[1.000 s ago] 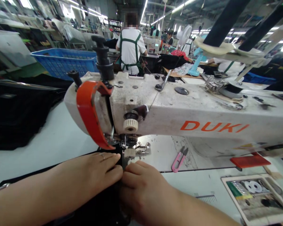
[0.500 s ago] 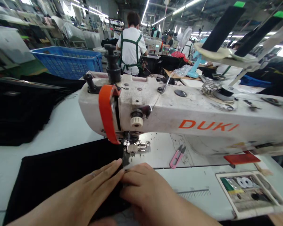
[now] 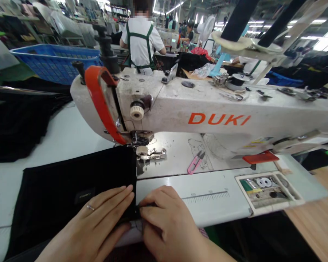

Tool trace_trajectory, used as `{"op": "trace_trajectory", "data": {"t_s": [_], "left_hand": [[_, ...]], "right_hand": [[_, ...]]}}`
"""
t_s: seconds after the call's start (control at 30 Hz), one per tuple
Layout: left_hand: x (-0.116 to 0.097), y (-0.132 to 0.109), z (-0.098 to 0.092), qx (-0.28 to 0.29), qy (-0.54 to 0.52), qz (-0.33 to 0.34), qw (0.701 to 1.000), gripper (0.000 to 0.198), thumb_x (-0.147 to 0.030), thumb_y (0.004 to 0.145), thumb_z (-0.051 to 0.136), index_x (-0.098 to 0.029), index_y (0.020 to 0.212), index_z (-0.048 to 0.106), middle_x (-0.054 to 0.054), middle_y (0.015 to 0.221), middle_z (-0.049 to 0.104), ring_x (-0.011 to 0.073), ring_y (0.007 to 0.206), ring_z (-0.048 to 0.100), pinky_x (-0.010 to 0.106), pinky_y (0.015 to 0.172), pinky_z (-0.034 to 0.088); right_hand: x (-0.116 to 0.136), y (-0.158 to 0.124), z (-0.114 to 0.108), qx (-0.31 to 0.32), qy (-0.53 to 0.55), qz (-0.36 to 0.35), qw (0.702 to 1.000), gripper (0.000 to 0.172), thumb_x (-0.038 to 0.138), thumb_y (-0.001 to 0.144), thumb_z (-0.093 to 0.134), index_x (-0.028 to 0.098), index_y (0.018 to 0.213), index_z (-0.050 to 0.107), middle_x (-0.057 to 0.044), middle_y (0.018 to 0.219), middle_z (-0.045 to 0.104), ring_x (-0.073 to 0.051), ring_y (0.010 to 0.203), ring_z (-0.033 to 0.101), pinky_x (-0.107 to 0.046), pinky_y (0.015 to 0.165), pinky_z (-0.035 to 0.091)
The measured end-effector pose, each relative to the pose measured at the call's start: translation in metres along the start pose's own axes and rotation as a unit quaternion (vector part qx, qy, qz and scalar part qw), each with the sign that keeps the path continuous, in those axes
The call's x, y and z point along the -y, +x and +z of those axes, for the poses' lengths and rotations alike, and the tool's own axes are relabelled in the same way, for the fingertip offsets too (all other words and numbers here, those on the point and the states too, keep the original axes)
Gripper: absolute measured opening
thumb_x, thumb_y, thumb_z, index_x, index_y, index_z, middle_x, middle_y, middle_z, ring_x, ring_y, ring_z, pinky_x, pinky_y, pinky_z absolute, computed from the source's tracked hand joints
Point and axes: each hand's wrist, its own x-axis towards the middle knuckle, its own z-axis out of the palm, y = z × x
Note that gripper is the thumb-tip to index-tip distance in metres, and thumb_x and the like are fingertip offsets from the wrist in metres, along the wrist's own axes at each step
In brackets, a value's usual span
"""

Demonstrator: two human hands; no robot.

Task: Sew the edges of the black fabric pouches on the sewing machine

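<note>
A black fabric piece (image 3: 79, 171) lies flat on the sewing table, its far right corner under the presser foot (image 3: 146, 154) of the white sewing machine (image 3: 164, 100). A small dark label (image 3: 84, 195) shows on the cloth. My left hand (image 3: 104, 214), with a ring on one finger, rests on the fabric near its right edge, fingers stretched out. Just to the right, my right hand (image 3: 165, 218) pinches the fabric's edge at the near end, close to the table's front. Its fingertips partly hide the cloth there.
Pink thread snips (image 3: 194, 163) lie on the machine bed. A tray (image 3: 270, 193) of bobbins and small parts is set in the table at right. More black cloth (image 3: 16, 123) is heaped at left, before a blue basket (image 3: 57, 62). A person (image 3: 142, 43) sits ahead, back turned.
Both hands have moved nearer along the fabric's right edge, away from the presser foot. The left hand has uncovered the label. The view has shifted right and down.
</note>
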Motion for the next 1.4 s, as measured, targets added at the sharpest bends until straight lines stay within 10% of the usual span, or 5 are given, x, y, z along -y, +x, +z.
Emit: {"op": "trace_trajectory", "data": {"t_s": [0.23, 0.4, 0.53, 0.8, 1.4], "left_hand": [[-0.006, 0.0, 0.002, -0.036, -0.029, -0.016, 0.999, 0.046, -0.022, 0.106, 0.059, -0.027, 0.151, 0.065, 0.004, 0.149, 0.072, 0.026, 0.128, 0.071, 0.041, 0.115, 0.056], [-0.002, 0.01, 0.004, -0.102, 0.022, 0.033, 0.994, 0.038, -0.029, 0.105, 0.061, -0.015, 0.14, 0.071, 0.007, 0.144, 0.074, 0.0253, 0.138, 0.064, 0.034, 0.131, 0.039], [0.009, 0.021, 0.005, -0.099, 0.021, 0.045, 0.994, 0.035, -0.026, 0.108, 0.056, -0.016, 0.138, 0.071, 0.004, 0.145, 0.073, 0.0198, 0.139, 0.063, 0.028, 0.135, 0.029], [0.037, 0.05, -0.003, -0.091, 0.016, 0.028, 0.995, 0.031, -0.024, 0.107, 0.053, -0.021, 0.13, 0.074, -0.001, 0.132, 0.079, 0.0171, 0.122, 0.074, 0.027, 0.116, 0.055], [0.107, 0.079, 0.012, -0.046, -0.092, 0.031, 0.994, 0.033, -0.022, 0.111, 0.052, -0.024, 0.13, 0.078, 0.005, 0.127, 0.081, 0.0235, 0.128, 0.072, 0.042, 0.116, 0.059]], "right_hand": [[-0.002, 0.0, -0.004, -0.024, -0.003, -0.005, 1.0, 0.021, 0.006, 0.091, 0.054, 0.019, 0.095, 0.07, -0.006, 0.094, 0.077, -0.022, 0.088, 0.068, -0.037, 0.085, 0.057], [-0.016, 0.017, -0.017, 0.101, -0.161, -0.146, 0.971, 0.035, 0.025, 0.109, 0.059, 0.01, 0.14, 0.063, -0.012, 0.15, 0.069, -0.026, 0.133, 0.063, -0.038, 0.114, 0.051], [-0.025, 0.034, -0.021, 0.143, -0.209, -0.18, 0.951, 0.031, 0.026, 0.112, 0.055, 0.009, 0.136, 0.066, -0.01, 0.143, 0.074, -0.024, 0.13, 0.065, -0.037, 0.11, 0.053], [-0.031, 0.066, -0.029, 0.224, -0.187, -0.121, 0.949, 0.029, 0.015, 0.102, 0.061, 0.012, 0.13, 0.068, -0.011, 0.141, 0.073, -0.027, 0.122, 0.068, -0.042, 0.106, 0.057], [-0.046, 0.084, -0.02, 0.07, -0.167, -0.032, 0.983, 0.032, 0.007, 0.091, 0.053, 0.017, 0.115, 0.071, -0.013, 0.112, 0.073, -0.029, 0.102, 0.065, -0.043, 0.087, 0.058]]}}
